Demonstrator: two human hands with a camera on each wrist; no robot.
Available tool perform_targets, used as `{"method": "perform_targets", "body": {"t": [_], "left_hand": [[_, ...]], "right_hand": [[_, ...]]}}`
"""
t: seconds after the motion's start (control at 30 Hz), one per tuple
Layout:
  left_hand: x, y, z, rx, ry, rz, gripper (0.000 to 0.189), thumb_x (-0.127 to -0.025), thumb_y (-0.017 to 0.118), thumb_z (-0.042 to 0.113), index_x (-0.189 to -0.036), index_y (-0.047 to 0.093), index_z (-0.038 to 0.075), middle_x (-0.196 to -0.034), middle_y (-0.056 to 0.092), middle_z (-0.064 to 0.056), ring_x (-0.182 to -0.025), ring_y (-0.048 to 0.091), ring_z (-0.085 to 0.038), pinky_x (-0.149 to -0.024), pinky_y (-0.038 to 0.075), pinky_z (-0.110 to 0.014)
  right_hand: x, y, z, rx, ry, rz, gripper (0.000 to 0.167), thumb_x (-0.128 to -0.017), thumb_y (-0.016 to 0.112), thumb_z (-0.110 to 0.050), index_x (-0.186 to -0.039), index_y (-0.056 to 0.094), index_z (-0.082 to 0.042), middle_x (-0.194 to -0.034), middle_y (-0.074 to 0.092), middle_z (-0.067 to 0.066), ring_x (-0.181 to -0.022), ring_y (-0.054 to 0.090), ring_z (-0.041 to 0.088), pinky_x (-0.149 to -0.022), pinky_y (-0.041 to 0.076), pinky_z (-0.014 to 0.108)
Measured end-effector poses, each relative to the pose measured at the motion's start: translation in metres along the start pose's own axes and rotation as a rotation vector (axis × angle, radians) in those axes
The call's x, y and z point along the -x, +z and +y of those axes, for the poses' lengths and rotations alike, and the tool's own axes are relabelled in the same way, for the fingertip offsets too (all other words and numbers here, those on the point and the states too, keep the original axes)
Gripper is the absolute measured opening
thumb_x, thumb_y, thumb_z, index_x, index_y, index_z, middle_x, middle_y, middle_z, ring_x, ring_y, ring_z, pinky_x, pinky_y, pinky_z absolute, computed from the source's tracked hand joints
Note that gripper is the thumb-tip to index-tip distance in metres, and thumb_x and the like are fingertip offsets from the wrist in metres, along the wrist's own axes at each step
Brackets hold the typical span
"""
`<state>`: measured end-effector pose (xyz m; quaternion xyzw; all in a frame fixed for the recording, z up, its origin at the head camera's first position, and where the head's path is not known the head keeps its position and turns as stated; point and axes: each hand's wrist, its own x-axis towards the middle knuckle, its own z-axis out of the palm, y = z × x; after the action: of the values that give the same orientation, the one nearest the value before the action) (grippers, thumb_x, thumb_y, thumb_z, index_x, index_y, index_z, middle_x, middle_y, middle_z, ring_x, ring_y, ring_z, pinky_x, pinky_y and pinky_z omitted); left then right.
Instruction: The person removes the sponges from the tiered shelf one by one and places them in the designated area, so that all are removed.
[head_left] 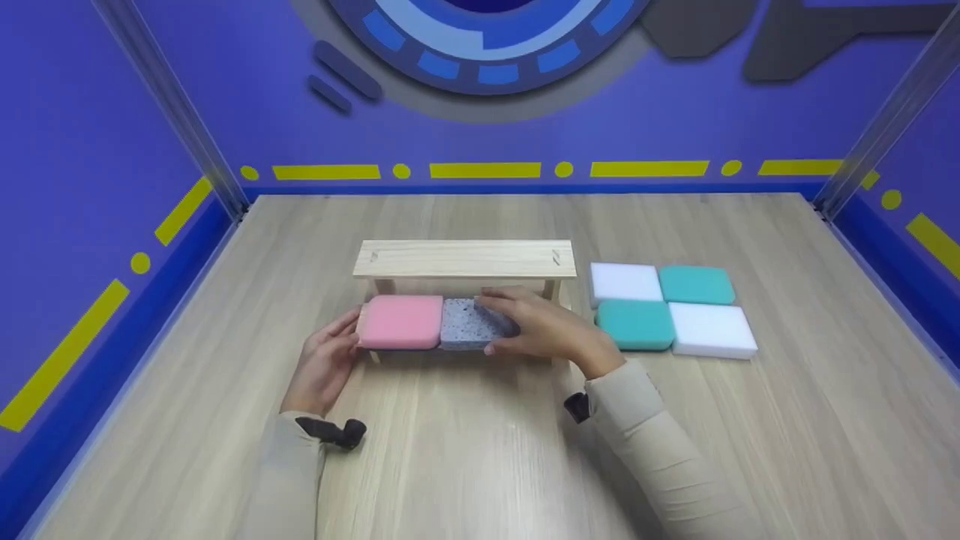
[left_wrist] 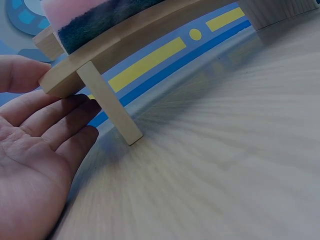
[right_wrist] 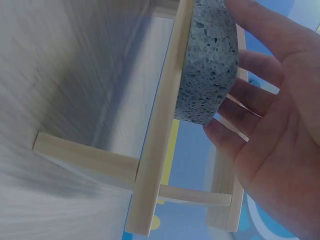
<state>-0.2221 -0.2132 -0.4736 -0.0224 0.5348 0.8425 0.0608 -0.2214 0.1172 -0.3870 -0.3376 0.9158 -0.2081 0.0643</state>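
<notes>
A small wooden rack (head_left: 465,259) stands on the table, with a raised back board and a lower front board on legs. On its lower board, a pink sponge (head_left: 403,321) with a dark green underside lies at the left. Right beside it is a speckled grey, porous sponge (head_left: 466,322). My left hand (head_left: 326,367) pinches the left end of the lower board, thumb above and fingers beneath in the left wrist view. With its thumb on the near side and fingers over the far side, my right hand (head_left: 551,326) grips the grey sponge.
To the right of the rack, two white sponges (head_left: 626,283) and two teal sponges (head_left: 636,325) lie in a two-by-two block. Blue panels (head_left: 487,142) with yellow markings enclose the table (head_left: 450,465) at the back and sides.
</notes>
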Motion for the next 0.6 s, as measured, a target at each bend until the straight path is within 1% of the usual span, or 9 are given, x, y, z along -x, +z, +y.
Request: {"method": "perform_targets", "body": {"t": [0.13,0.27,0.6], "left_hand": [[-0.0004,-0.0005,-0.0005,0.015,0.001,0.003,0.056,-0.091,0.037,-0.012,-0.146,0.025,-0.012,-0.152,0.029,-0.024,-0.115,0.055,-0.006,-0.101,0.044,-0.02],[-0.0004,-0.0013,-0.0005,0.02,-0.004,-0.002,0.056,-0.092,0.037,-0.012,-0.146,0.023,-0.012,-0.153,0.028,-0.024,-0.115,0.055,-0.006,-0.101,0.044,-0.02],[0.0006,-0.0002,0.0007,0.017,-0.014,0.008,0.057,-0.091,0.039,-0.011,-0.146,0.025,-0.011,-0.153,0.028,-0.023,-0.117,0.053,-0.007,-0.101,0.044,-0.02]], "right_hand": [[0.0,0.0006,-0.001,0.018,0.03,-0.007,0.071,-0.086,0.07,-0.037,-0.146,0.042,-0.012,-0.153,0.036,0.012,-0.141,0.033,0.03,-0.115,0.03,0.042],[-0.0002,0.002,-0.001,0.037,0.025,-0.009,0.069,-0.086,0.07,-0.036,-0.145,0.044,-0.011,-0.151,0.038,0.015,-0.139,0.036,0.031,-0.114,0.032,0.043],[0.0013,0.004,0.0018,0.058,-0.024,0.012,0.064,-0.085,0.072,-0.033,-0.14,0.049,-0.008,-0.144,0.047,0.014,-0.133,0.044,0.028,-0.111,0.037,0.041]]}}
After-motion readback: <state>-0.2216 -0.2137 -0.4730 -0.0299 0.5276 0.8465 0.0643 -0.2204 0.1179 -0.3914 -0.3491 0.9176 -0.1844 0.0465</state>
